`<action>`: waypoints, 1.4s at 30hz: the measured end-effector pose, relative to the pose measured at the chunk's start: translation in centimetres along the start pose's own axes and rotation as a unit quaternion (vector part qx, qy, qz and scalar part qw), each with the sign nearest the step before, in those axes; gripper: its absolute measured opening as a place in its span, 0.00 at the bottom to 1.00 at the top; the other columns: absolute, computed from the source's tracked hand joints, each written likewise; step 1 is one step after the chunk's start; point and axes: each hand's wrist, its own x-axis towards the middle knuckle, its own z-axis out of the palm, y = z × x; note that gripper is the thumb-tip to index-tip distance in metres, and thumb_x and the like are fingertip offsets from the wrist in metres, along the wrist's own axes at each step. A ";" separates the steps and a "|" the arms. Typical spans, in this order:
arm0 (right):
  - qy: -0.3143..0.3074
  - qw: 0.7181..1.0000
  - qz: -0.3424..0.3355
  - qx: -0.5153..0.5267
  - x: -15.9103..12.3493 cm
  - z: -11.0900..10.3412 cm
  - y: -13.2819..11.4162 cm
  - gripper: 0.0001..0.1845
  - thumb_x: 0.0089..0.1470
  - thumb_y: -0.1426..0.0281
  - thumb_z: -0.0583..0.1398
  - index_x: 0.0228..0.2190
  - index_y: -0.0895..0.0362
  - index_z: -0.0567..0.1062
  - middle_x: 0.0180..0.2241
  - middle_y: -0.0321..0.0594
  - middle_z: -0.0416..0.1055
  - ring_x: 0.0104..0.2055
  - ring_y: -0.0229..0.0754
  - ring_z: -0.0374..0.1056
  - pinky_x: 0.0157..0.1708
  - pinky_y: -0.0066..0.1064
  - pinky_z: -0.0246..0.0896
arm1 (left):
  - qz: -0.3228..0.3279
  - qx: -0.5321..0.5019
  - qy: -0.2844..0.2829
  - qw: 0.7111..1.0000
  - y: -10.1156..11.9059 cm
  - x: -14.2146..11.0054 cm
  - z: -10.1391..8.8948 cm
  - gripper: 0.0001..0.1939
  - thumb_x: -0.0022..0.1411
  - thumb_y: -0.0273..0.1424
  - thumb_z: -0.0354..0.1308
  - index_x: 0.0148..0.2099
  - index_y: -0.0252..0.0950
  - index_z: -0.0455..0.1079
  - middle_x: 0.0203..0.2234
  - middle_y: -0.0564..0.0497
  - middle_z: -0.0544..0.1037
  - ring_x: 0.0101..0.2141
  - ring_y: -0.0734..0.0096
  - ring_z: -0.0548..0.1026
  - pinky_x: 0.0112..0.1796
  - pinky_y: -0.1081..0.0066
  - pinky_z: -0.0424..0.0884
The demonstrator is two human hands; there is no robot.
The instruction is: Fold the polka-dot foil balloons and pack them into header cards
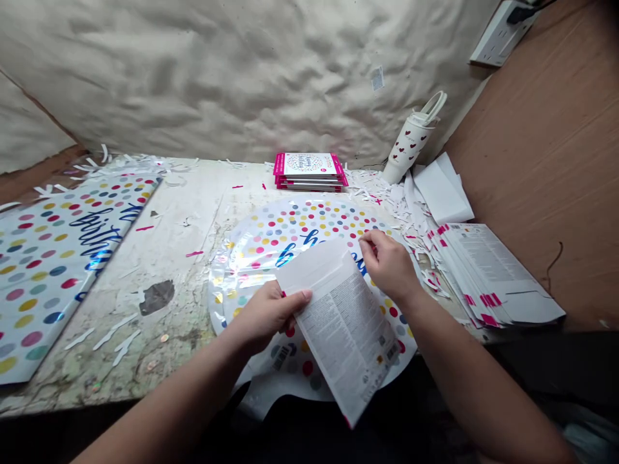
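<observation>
My left hand (pixel 271 312) grips a flat paper packet (pixel 345 322) by its left edge, thumb on top. The packet is tilted, its back with small grey print and barcodes facing up. Just beyond its upper right corner, my right hand (pixel 389 261) is closed in a pinch; what its fingertips hold, if anything, I cannot make out. Beneath both hands a flat round foil balloon (pixel 319 216) lies on the table (pixel 188 225). It is white with coloured dots and blue lettering, and the packet covers part of it.
Folded dotted foil balloons (pixel 53 258) lie at left. A stack of pink-edged packets (pixel 312 171) sits at the back. To the right are more packets (pixel 503 270), folded white paper (pixel 442 190) and a heart-patterned tumbler (pixel 409 145). White paper strips (pixel 113 332) litter the tabletop.
</observation>
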 end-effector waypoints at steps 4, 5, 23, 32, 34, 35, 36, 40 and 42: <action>-0.102 0.978 -0.167 -0.077 -3.3 2.5 -1.5 0.09 0.54 0.76 0.54 0.32 0.57 0.74 0.32 0.41 0.72 0.36 0.40 0.66 0.37 0.32 0.62 | -0.039 -0.031 0.030 0.998 -2.3 -0.3 1.2 0.16 0.50 0.40 0.60 0.22 0.31 0.65 0.10 0.55 0.67 0.13 0.80 0.63 0.17 0.78 0.57; -0.112 0.974 -0.183 -0.075 -4.1 2.9 -1.9 0.09 0.55 0.77 0.54 0.31 0.57 0.74 0.32 0.41 0.72 0.36 0.41 0.67 0.37 0.31 0.62 | -0.041 -0.039 0.031 0.998 -2.6 -0.5 1.4 0.16 0.50 0.39 0.60 0.22 0.31 0.66 0.11 0.55 0.68 0.14 0.80 0.63 0.17 0.78 0.58; -0.099 0.951 -0.244 -0.161 -6.3 3.9 -2.9 0.11 0.56 0.78 0.49 0.32 0.58 0.71 0.32 0.46 0.71 0.36 0.45 0.66 0.37 0.35 0.63 | -0.027 0.023 -0.002 0.999 -3.5 -1.6 2.1 0.21 0.55 0.43 0.56 0.21 0.31 0.69 0.13 0.51 0.70 0.16 0.74 0.68 0.21 0.75 0.62; 0.089 0.923 -0.029 -0.373 -5.3 -2.5 3.4 0.11 0.53 0.77 0.49 0.35 0.58 0.70 0.31 0.49 0.67 0.35 0.51 0.64 0.33 0.43 0.62 | -0.040 0.031 0.061 0.997 -2.9 -1.7 1.8 0.19 0.55 0.39 0.57 0.19 0.31 0.70 0.13 0.50 0.72 0.16 0.76 0.68 0.20 0.77 0.62; 0.089 0.923 -0.004 -0.375 -5.8 -4.1 3.8 0.14 0.54 0.72 0.53 0.43 0.57 0.68 0.38 0.53 0.68 0.42 0.57 0.64 0.37 0.49 0.62 | -0.034 0.020 0.087 0.995 -2.6 -1.7 1.9 0.19 0.55 0.39 0.57 0.20 0.30 0.70 0.14 0.49 0.73 0.16 0.77 0.68 0.21 0.77 0.63; 0.050 0.935 -0.033 -0.349 -6.2 -4.1 3.3 0.20 0.53 0.68 0.55 0.48 0.56 0.65 0.44 0.54 0.67 0.47 0.59 0.62 0.41 0.51 0.61 | -0.028 0.010 0.087 0.996 -2.5 -1.7 2.1 0.18 0.56 0.39 0.56 0.21 0.30 0.71 0.15 0.49 0.74 0.17 0.76 0.69 0.22 0.77 0.65; -0.006 0.947 -0.078 -0.311 -6.7 -3.4 2.4 0.28 0.52 0.65 0.57 0.54 0.56 0.60 0.50 0.54 0.63 0.52 0.59 0.59 0.45 0.52 0.59 | -0.017 0.004 0.072 0.997 -2.5 -1.8 2.3 0.18 0.57 0.39 0.56 0.24 0.30 0.71 0.18 0.48 0.76 0.19 0.75 0.70 0.23 0.76 0.66; -0.098 0.952 -0.205 -0.204 -7.3 1.5 -1.2 0.33 0.53 0.73 0.53 0.60 0.58 0.51 0.56 0.53 0.58 0.57 0.55 0.54 0.51 0.50 0.57 | 0.128 0.102 0.026 0.986 -2.2 -2.3 1.5 0.16 0.57 0.37 0.57 0.45 0.34 0.69 0.34 0.46 0.78 0.33 0.64 0.76 0.32 0.69 0.72; -0.056 0.951 -0.258 -0.159 -6.5 2.9 -1.5 0.30 0.52 0.77 0.50 0.58 0.58 0.58 0.51 0.52 0.65 0.54 0.52 0.59 0.50 0.47 0.59 | 0.287 0.223 0.165 0.917 -1.9 -2.5 -0.4 0.25 0.53 0.33 0.62 0.53 0.40 0.61 0.45 0.45 0.73 0.44 0.59 0.72 0.39 0.63 0.71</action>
